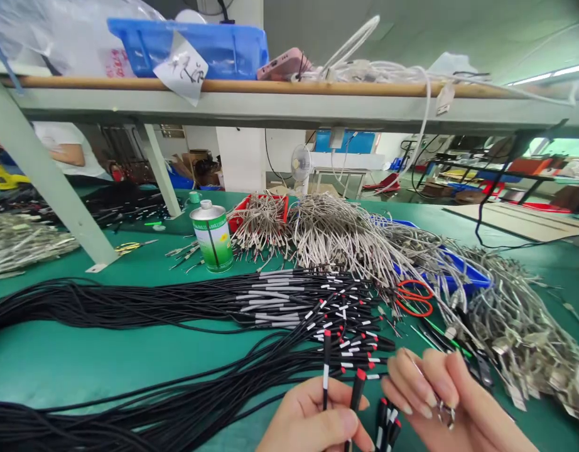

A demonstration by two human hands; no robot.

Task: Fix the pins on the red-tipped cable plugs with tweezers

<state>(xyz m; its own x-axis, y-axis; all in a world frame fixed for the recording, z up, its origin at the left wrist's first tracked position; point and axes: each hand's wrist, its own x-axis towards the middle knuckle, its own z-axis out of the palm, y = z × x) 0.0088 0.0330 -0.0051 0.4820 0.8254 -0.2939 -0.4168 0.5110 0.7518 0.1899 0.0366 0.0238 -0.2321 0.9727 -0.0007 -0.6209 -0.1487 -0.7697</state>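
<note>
Near the bottom middle, my left hand [320,417] is closed around two black cable ends. One black cable end [326,364] stands upright with a red tip and a white band; the other black cable end [357,392], thicker and red-tipped, leans beside it between thumb and fingers. To its right, my right hand [452,398] is closed with a small shiny metal piece [446,414] at its fingertips; its exact kind is unclear. Below and between the hands lie several more red-tipped cable ends [387,424], partly hidden by the hands.
Bundles of black cables [176,301] run across the green table [214,351]. Beyond are a green-and-white can [212,238], piles of pale wires [336,232], red-handled scissors [414,298] and a blue tray [463,273]. An overhead shelf [289,103] carries a blue bin [233,50] and a phone [287,64].
</note>
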